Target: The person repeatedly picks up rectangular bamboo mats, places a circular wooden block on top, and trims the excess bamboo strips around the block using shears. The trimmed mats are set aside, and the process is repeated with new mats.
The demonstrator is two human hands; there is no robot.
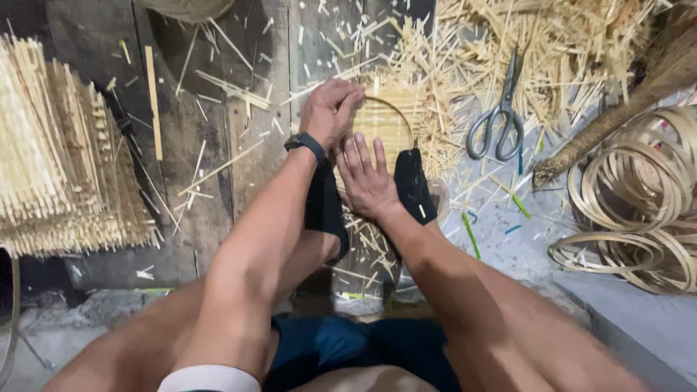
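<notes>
The round woven bamboo piece (385,123) lies on the floor under both sets of fingers. The left hand (330,112) curls closed over its rim; the right hand (367,181) presses flat, fingers spread. Scissors (499,116) lie right of the fingertips, bamboo hoops (639,181) further right.

This is a bamboo-weaving workshop, worked at floor level. Dark, worn floor planks (218,145) are littered with cut bamboo slivers (450,65) and short offcuts. A stack of woven bamboo mats (58,160) with frayed stick ends sits at one side; coils of bent bamboo hoops (639,189) lie piled at the other. Metal scissors (499,120) rest among the trimmings near a rough wooden log (602,131). A round woven piece with a hoop rim (388,120) lies on the planks amid the scraps.
</notes>
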